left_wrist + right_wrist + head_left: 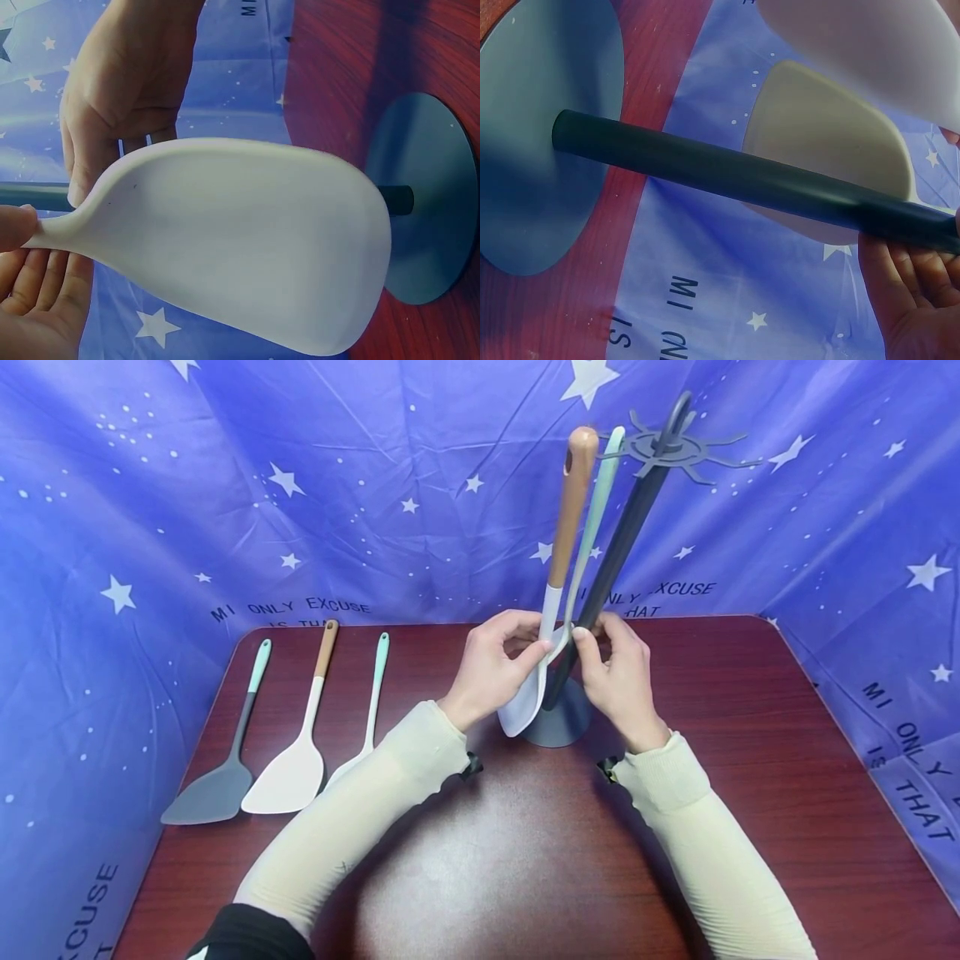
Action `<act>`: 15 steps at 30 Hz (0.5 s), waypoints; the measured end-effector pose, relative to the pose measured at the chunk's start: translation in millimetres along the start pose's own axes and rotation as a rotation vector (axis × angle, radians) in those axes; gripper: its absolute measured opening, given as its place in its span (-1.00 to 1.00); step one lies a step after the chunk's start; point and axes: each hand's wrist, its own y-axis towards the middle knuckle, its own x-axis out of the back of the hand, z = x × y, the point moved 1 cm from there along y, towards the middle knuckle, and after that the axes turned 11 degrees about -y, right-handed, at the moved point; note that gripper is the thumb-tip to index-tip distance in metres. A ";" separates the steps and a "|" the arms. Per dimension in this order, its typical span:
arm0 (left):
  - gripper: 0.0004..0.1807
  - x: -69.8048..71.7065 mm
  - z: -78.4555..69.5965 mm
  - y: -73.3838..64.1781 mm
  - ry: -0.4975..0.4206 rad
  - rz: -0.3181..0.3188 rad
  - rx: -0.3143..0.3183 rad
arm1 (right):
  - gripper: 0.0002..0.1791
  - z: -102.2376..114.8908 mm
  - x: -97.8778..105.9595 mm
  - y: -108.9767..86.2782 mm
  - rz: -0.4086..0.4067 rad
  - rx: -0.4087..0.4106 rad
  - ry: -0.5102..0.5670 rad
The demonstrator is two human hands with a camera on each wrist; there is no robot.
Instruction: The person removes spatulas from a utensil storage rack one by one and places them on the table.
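Observation:
My left hand (491, 664) pinches the neck of a white spatula (552, 610) with a brown handle, which stands handle up beside a dark grey utensil stand (628, 535). Its broad white head fills the middle of the left wrist view. The stand's pole is gripped by my right hand (621, 668), thumb in front and fingers behind. Between spatula and pole, a pale utensil with a mint handle (597, 510) hangs upright at the hook ring. The right wrist view shows its wide head (817, 127) behind the pole; whether my right hand touches its neck I cannot tell.
On the left of the red-brown table (750, 693) lie a grey turner (213, 793) with a mint handle, a white turner (288, 772) with a brown handle, and a mint-handled white utensil (371, 718), partly behind my left sleeve. A blue starry cloth (450, 443) hangs around the table.

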 end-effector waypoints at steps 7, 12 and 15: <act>-0.78 5.2 -7.9 -1.6 -0.022 -0.043 -0.003 | -0.81 -1.3 -0.5 0.4 -0.006 0.005 0.006; -0.79 12.0 -8.7 -3.8 -0.027 -0.065 0.027 | -0.81 -0.8 0.0 0.3 -0.006 0.001 0.009; -0.78 16.6 -6.8 -5.7 -0.033 -0.073 0.050 | -0.81 -0.9 -0.2 -0.1 -0.003 -0.003 0.017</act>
